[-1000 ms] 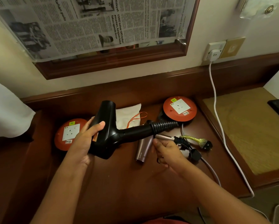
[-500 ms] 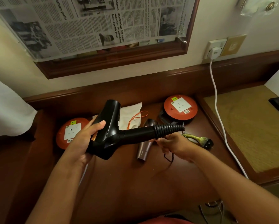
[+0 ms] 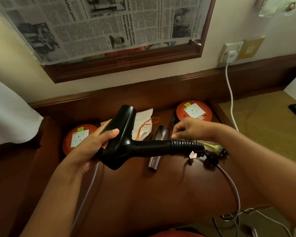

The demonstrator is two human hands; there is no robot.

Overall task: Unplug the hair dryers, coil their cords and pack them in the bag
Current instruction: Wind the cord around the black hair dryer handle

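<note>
Wrapped around the black hair dryer (image 3: 121, 141), the left hand (image 3: 90, 146) holds it above the desk (image 3: 143, 194), handle pointing right, where the right hand (image 3: 191, 130) pinches something I cannot make out beside its ribbed cord end (image 3: 185, 145).

We see a dark wooden desk (image 3: 143, 194) | two orange socket reels (image 3: 77, 139) (image 3: 194, 111) resting at its back, well apart | between them a pale cloth bag (image 3: 143, 120) with an orange drawstring (image 3: 148, 123) | a mauve hair dryer (image 3: 158, 147) lying beside the bag | a black plug (image 3: 212, 159) and pale cord (image 3: 233, 187) to its right
</note>
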